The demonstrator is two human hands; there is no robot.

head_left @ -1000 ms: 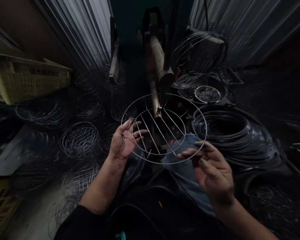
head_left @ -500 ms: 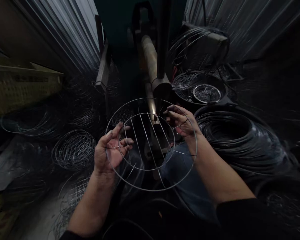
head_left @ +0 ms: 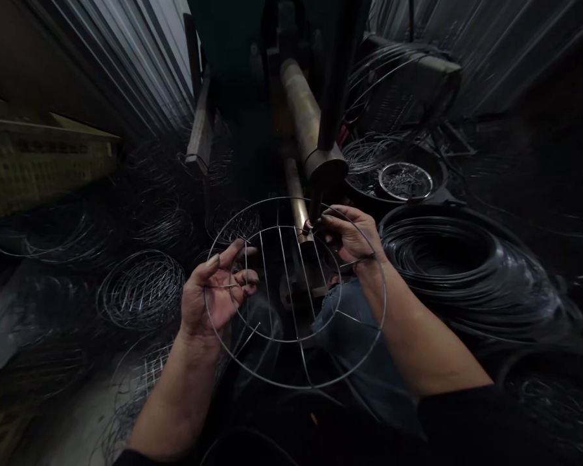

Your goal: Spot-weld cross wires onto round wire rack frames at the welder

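A round wire rack [head_left: 285, 291], with an outer ring, a smaller inner ring and several parallel bars, is held level over my knees. My left hand [head_left: 218, 285] is curled loosely about its left side, fingers bent around the wires. At its upper right, my right hand [head_left: 352, 233] is closed in a pinch inside the outer ring. A short thin wire seems to show at those fingertips, partly hidden by them. The inner ring's far side lies at the copper tip [head_left: 308, 226] of the lower brass-coloured arm [head_left: 298, 210]. Above it comes down a dark rod from the upper cylinder arm [head_left: 315, 142].
Right of me lies a large wire coil [head_left: 447, 259]. Behind it, a dark basin [head_left: 437, 162] holds wire rings and a round dish [head_left: 405, 181] of small pieces. Finished-looking racks [head_left: 140, 291] are piled at left. A yellow crate [head_left: 43, 162] stands further left.
My right fingertips have drawn closer together beside the copper tip. The rack has turned slightly and its near edge appears lower. The view has shifted a little.
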